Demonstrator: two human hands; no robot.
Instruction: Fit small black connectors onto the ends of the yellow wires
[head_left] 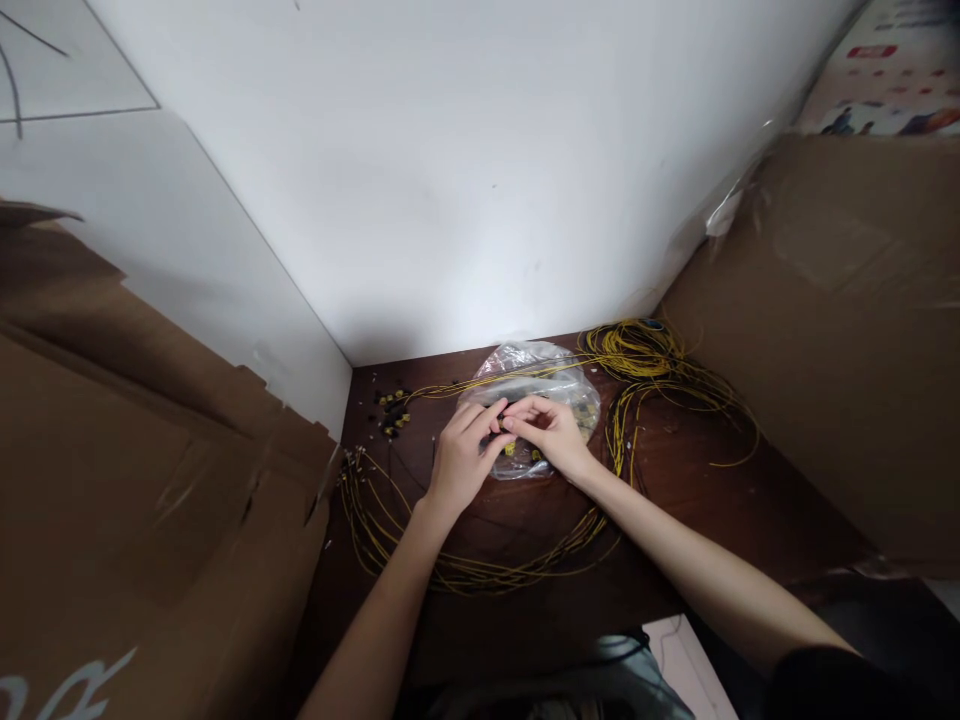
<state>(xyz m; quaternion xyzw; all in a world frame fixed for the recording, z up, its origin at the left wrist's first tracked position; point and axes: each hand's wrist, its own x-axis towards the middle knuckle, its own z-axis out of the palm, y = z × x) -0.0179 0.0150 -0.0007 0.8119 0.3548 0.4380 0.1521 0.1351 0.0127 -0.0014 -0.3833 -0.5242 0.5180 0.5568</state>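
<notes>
Above a clear plastic bag (529, 355) on the dark brown table, my two hands meet at the fingertips. My left hand (466, 455) and my right hand (551, 432) both pinch a small dark and yellow piece (501, 425); its exact kind is too small to make out. Inside the bag lie small yellow and black pieces (510, 449). To the left sits a cluster of yellow and black connectors (391, 412), with thin yellow wires running right from it across the bag. A curved bundle of yellow and black wires (517, 575) lies nearer me, below my hands.
A coil of yellow and black wire (637, 350) rests at the back right. Tall cardboard boxes flank the table, one on the left (150, 480) and one on the right (840, 350). A white wall (487, 180) closes off the back.
</notes>
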